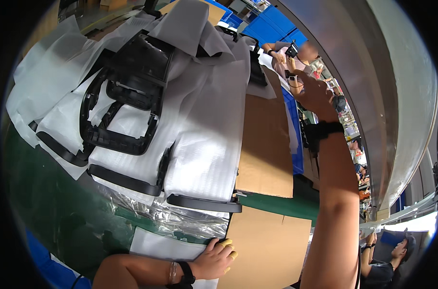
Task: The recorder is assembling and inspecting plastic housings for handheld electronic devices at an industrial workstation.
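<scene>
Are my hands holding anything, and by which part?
That cannot be told: the left hand is at the edge of a cardboard sheet, and no held thing shows in the raised right hand.

The open, roughly rectangular plastic frame is black throughout, and three long, curved plastic strips are dark charcoal. Thin foam sheets are milky white (greyer where shadow falls), with faint fine lines, while the crinkled clear film shows streaks of silver. Two flat cardboard sheets are plain tan. The smooth tabletop is deep green. Small yellow caps cover fingers of the left hand; its narrow wristband is black, as is the wide strap by the right hand. Stacked plastic bins are bright blue; the curved metal panel is silver-grey.
</scene>
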